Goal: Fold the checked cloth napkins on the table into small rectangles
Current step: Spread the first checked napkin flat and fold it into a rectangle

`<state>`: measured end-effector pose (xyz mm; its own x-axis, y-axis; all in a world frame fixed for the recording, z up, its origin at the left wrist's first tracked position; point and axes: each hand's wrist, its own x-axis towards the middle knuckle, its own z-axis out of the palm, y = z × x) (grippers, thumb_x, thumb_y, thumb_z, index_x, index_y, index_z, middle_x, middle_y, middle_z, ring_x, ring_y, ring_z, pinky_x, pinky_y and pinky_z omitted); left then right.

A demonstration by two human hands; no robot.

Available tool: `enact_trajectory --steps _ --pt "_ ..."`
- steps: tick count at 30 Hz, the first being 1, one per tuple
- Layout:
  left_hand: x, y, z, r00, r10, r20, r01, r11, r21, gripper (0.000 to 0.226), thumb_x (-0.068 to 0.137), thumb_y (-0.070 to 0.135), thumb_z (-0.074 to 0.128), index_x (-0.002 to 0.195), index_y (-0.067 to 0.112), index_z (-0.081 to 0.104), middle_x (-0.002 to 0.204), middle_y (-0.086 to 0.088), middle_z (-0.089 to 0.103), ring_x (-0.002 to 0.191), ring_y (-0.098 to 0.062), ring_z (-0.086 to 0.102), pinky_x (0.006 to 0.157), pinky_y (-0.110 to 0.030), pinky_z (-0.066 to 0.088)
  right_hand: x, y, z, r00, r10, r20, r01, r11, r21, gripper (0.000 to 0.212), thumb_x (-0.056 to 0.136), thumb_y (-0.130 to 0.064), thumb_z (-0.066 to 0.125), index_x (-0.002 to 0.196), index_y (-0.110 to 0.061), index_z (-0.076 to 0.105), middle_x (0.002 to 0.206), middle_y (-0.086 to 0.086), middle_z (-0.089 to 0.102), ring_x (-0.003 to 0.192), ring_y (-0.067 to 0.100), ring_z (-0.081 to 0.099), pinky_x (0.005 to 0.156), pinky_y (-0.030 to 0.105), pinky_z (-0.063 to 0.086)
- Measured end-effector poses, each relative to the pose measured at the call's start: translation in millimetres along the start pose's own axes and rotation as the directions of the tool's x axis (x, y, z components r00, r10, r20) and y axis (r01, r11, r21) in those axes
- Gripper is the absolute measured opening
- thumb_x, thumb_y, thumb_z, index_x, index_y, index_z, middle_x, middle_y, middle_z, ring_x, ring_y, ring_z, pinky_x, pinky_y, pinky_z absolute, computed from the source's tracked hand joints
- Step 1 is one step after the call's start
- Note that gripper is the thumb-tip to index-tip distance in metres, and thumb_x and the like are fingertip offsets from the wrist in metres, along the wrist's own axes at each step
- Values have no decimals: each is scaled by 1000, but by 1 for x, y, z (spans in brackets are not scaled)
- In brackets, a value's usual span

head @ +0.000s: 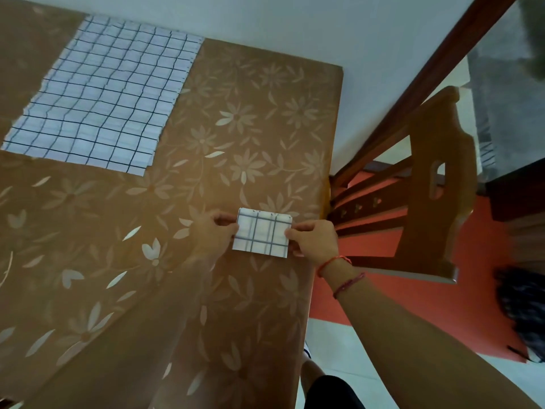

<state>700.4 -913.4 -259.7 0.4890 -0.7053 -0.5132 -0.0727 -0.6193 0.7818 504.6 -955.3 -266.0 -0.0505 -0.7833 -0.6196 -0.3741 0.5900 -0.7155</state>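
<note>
A small folded checked napkin (262,236), white with blue-grey lines, lies as a compact rectangle near the table's right edge. My left hand (216,234) pinches its left side, thumb on top. My right hand (314,239) pinches its right side, with red thread bands on the wrist. A stack of larger checked napkins (100,95), unfolded and flat, rests at the far left of the table.
The table (236,128) carries a brown cover with pale flower prints. A wooden chair (427,184) stands close to the table's right edge, over a red floor mat (472,305). A white wall runs behind the table.
</note>
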Motion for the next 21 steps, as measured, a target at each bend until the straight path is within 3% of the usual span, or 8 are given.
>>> enact_trajectory --steps 4,9,16,21 --pt "7 3 0 1000 -8 -8 8 1000 16 19 81 -1 69 81 18 68 84 -9 71 79 -29 70 71 -47 60 4 -7 3 1000 12 8 -12 1000 6 8 80 -13 77 87 -9 75 75 10 73 62 21 70 54 30 57" --pt "15 2 0 1000 10 -16 -9 998 61 18 81 -1 68 83 17 68 84 -9 71 77 -28 70 69 -49 60 7 -12 7 1000 13 22 -13 1000 -7 9 81 -11 76 76 -16 70 76 10 73 64 22 71 52 29 56" --pt "21 -2 -3 998 56 -20 -53 989 137 26 80 2 69 77 27 65 84 -5 71 79 -26 70 73 -49 59 8 -14 13 998 28 51 -28 1000 -9 7 82 -9 75 79 -14 71 75 9 72 63 20 70 56 30 59" --pt "23 -5 -9 994 103 -40 -94 978 184 19 80 3 68 85 22 70 81 -2 71 77 -23 69 70 -48 59 7 -17 19 997 45 63 -46 999 14 15 81 -8 76 73 -16 67 71 8 71 60 18 68 57 29 60"
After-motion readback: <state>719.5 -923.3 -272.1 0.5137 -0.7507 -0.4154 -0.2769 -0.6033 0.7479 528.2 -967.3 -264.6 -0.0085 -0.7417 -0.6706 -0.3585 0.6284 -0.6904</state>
